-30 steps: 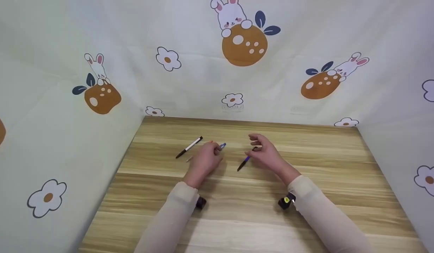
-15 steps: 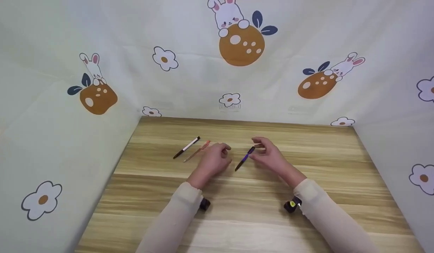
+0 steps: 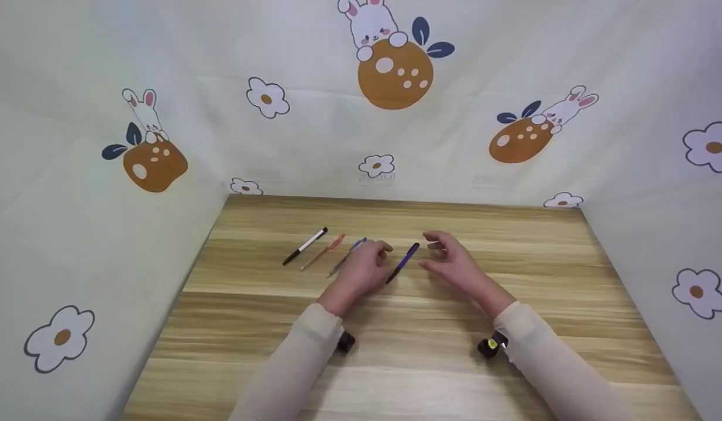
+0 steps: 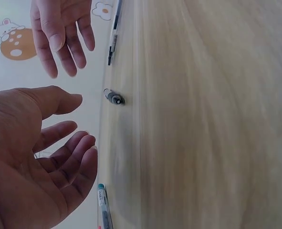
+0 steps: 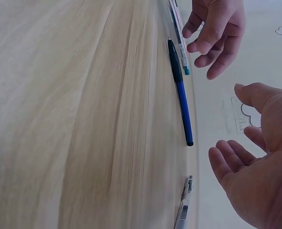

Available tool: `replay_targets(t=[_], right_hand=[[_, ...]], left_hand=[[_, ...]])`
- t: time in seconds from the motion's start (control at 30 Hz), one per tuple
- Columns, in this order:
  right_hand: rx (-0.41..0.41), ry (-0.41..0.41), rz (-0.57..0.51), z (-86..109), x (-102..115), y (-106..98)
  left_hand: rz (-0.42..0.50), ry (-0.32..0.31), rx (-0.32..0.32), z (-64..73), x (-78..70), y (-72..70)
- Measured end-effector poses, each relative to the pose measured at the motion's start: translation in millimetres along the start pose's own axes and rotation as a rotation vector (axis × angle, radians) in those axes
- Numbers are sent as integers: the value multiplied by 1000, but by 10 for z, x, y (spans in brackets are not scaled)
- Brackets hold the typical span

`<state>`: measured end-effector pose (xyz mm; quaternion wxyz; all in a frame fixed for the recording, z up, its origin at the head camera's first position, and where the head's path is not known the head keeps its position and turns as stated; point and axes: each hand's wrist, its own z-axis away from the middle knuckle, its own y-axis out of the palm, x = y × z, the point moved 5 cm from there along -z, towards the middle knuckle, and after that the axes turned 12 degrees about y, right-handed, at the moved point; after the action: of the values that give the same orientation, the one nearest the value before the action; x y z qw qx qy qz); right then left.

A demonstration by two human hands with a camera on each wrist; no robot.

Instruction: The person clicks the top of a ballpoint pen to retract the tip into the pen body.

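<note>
A blue-purple and black pen point(image 3: 403, 263) lies slantwise on the table between the two hands. My left hand point(image 3: 367, 269) hovers just left of it, fingers loosely bent, with nothing held. Partly behind that hand lies a clear pen with a blue end point(image 3: 356, 245). My right hand point(image 3: 453, 262) is to the right of the blue-purple pen, apart from it, thumb and fingers spread. The left wrist view shows both palms facing each other, with no object in the left hand point(image 4: 45, 152). The right hand point(image 5: 262, 157) is likewise free of any object in the right wrist view.
Farther left lie an orange pen point(image 3: 323, 251) and a white pen with black ends point(image 3: 305, 245), roughly parallel. Another clear pen point(image 5: 182, 207) shows low in the right wrist view. Patterned cloth point(image 3: 314, 140) surrounds the wooden table point(image 3: 413, 351) at the back and sides.
My left hand has come away from the blue-ended pen and moved right, uncovering it and the orange pen. My right hand has drawn back from the blue-purple pen. The head view has shifted slightly.
</note>
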<state>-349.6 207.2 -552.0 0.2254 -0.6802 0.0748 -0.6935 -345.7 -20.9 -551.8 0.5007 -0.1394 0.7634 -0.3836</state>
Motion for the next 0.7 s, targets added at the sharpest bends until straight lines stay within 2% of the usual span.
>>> replay_targets(t=[0.4, 0.7], right_hand=[[-14, 14, 9, 51, -31, -54], [-11, 14, -18, 78, -40, -84]], left_hand=[[-70, -4, 35, -70, -14, 126], [-57, -4, 56, -100, -20, 213]])
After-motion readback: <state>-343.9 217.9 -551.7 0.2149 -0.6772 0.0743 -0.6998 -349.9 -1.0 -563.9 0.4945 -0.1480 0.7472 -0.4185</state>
